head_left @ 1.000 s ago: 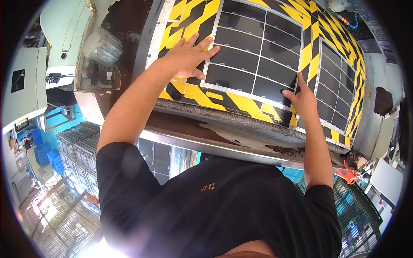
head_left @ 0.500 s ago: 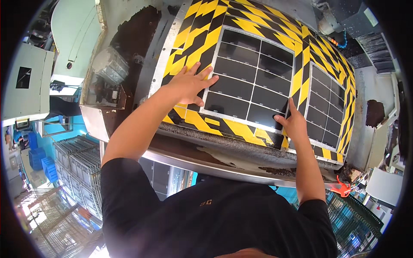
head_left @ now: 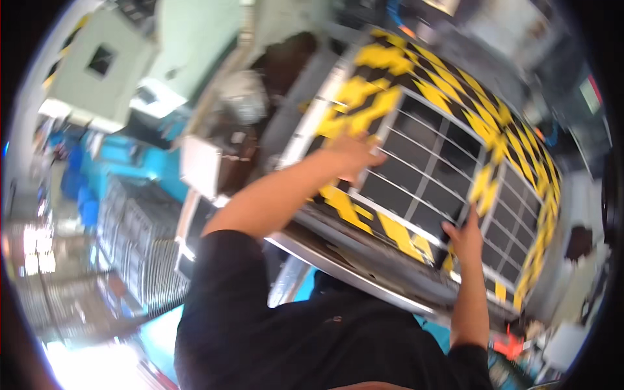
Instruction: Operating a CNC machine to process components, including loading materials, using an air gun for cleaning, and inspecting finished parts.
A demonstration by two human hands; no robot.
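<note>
**Machine bay, striped bed: black panel lying between two hands, shift being the main worry**

Head view: yellow-and-black striped bed (head_left: pixel 370 101) is tilting across the upper right. Near panel (head_left: pixel 426 159), dark with a pale grid, is lying flat on it; second panel (head_left: pixel 517 221) is lying just beside, to the right.

Left hand (head_left: pixel 354 158) is resting spread at the near panel's left edge, grip open, not closing around anything. Right hand (head_left: pixel 467 240) is reaching its lower right corner, forefinger along the right edge, thumb apart and pointing at the panel. Neither grip is wrapping the panel; blur is hiding how hard either one is pressing.

Risks, my read: uneven push could be skewing the panel off square; a fingertip catching an edge could be lifting a corner. Stripes look patchy, so any raised tape edge could be keeping it from seating flat. Right hand is also working close to the second panel, so a knock is possible.

Surroundings: metal front rail (head_left: pixel 344 270) is running below the bed. Pale cabinet (head_left: pixel 94 71), blue bins (head_left: pixel 81 192) and grey rack stack (head_left: pixel 143 234) are standing left; something orange-red (head_left: pixel 511 342) is showing lower right, too smeared to identify.
</note>
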